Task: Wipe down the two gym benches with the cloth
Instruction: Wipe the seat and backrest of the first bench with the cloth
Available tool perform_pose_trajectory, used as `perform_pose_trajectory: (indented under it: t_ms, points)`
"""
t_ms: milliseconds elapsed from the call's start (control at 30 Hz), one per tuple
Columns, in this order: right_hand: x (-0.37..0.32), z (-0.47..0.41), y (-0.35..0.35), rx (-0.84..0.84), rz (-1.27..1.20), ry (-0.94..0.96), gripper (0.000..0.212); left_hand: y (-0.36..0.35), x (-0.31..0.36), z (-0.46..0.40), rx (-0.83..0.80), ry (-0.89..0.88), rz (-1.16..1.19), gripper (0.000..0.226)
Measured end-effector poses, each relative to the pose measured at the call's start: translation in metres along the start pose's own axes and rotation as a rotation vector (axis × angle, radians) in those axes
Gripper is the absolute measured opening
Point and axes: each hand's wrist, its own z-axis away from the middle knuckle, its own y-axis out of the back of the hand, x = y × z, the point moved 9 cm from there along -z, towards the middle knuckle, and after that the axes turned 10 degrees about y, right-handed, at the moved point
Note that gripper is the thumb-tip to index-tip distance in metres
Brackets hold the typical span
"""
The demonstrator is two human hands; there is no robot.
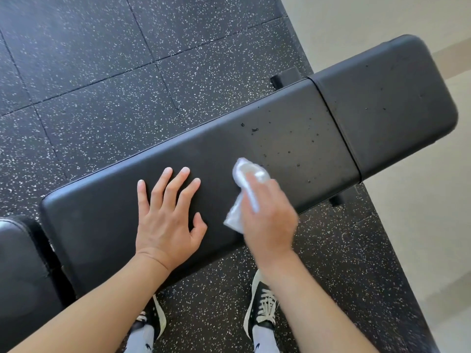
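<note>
A long black padded gym bench (pixel 293 128) runs diagonally across the view, its back pad joined by a seam to a wider seat pad (pixel 390 98) at the upper right. Small dark crumbs lie scattered on the pad right of the middle. My left hand (pixel 168 215) rests flat on the bench with fingers spread. My right hand (pixel 267 212), blurred by motion, grips a crumpled white cloth (pixel 244 189) and presses it onto the bench just left of the crumbs. The corner of a second black bench pad (pixel 23 271) shows at the lower left.
Black speckled rubber floor tiles (pixel 102 72) surround the benches. A pale beige floor (pixel 420 238) begins at the right edge of the mat. My two feet in black and white sneakers (pixel 262 304) stand close to the bench's near side.
</note>
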Motion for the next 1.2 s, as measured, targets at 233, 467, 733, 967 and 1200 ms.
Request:
perform_pose_trajectory:
  t_ms: [233,467,733,967,1200]
  points:
    - [-0.058,0.000,-0.018,-0.086,-0.168,0.157,0.030,-0.002,-0.001,0.001,-0.019,0.005,0.009,0.067]
    - [0.046,0.034,0.028,-0.071,-0.031,0.160,0.035,0.000,0.000,0.000,0.007,0.001,-0.009,0.065]
    - [0.018,-0.004,0.013,0.041,0.029,0.122,0.035,0.002,0.000,0.000,0.007,-0.007,0.003,0.065]
    - [-0.007,-0.150,-0.029,-0.054,0.046,-0.100,0.030,0.002,0.001,0.000,-0.002,-0.004,-0.007,0.065]
    - [-0.081,-0.088,-0.046,-0.228,-0.095,0.140,0.032,-0.001,-0.001,0.000,-0.026,0.003,-0.006,0.061]
